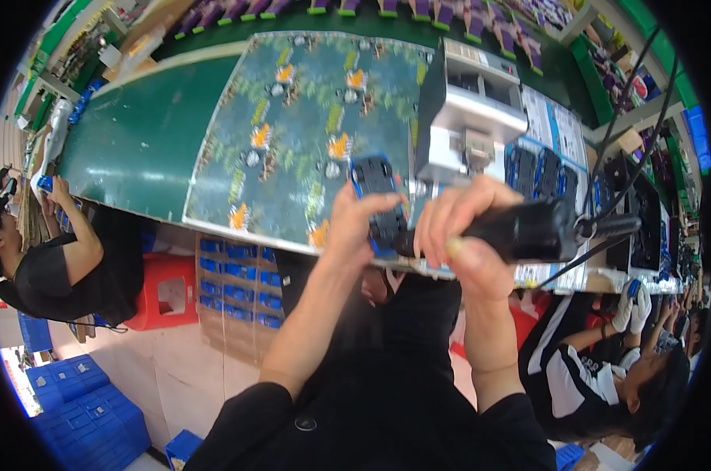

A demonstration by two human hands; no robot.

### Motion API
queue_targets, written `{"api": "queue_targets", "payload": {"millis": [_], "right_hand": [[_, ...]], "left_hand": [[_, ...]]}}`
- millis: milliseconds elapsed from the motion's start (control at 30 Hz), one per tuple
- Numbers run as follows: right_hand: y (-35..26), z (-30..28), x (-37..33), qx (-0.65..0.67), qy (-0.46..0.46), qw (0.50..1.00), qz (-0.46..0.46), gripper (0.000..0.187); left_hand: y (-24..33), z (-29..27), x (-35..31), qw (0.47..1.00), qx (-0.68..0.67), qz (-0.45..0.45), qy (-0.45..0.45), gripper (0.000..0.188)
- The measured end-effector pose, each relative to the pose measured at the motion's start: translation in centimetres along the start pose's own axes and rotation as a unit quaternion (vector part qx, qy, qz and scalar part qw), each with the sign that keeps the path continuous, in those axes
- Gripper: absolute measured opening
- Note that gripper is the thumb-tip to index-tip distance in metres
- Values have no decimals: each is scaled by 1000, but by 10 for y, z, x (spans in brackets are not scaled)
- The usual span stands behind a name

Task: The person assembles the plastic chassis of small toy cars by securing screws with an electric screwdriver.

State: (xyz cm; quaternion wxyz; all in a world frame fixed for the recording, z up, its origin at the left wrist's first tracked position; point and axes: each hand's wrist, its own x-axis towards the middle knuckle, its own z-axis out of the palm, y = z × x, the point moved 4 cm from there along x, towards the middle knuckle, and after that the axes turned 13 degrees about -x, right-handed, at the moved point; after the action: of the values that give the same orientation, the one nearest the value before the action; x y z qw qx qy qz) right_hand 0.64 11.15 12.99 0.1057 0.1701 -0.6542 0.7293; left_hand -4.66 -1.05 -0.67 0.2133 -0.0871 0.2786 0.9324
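A toy car (375, 177) with a blue body lies with its black underside toward me, held over the front of the bench. The fingers and thumb of my left hand (354, 220) are closed around it. Wrapped round a black electric screwdriver (528, 229), my right hand (469, 228) holds the tool roughly level, its tip at the near end of the car's underside. Whether the bit sits in a screw I cannot tell. Right behind my right hand stands a grey and white box-shaped machine (481, 102), probably a screw feeder.
Several blue and black toy cars (540, 169) stand right of the machine. Black cables (634, 102) hang at the right. A patterned sheet (292, 118) covers the green bench (135, 133). People work at left (57, 251) and right (599, 369). Blue parts fill a carton tray (241, 286) below.
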Motion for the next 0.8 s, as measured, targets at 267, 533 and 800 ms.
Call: {"api": "queue_targets", "payload": {"millis": [267,533,800], "right_hand": [[6,3,-11,94,-33,995,-26,25],[11,5,-2,146,-60,987,-28,22],[-18,-3,-15,132,-19,987,-88,22]], "left_hand": [[-20,-9,-5,999,1,-30,25,36],[-8,-2,-3,999,-26,-20,-3,34],[-6,1,-10,997,-68,-36,5,33]]}}
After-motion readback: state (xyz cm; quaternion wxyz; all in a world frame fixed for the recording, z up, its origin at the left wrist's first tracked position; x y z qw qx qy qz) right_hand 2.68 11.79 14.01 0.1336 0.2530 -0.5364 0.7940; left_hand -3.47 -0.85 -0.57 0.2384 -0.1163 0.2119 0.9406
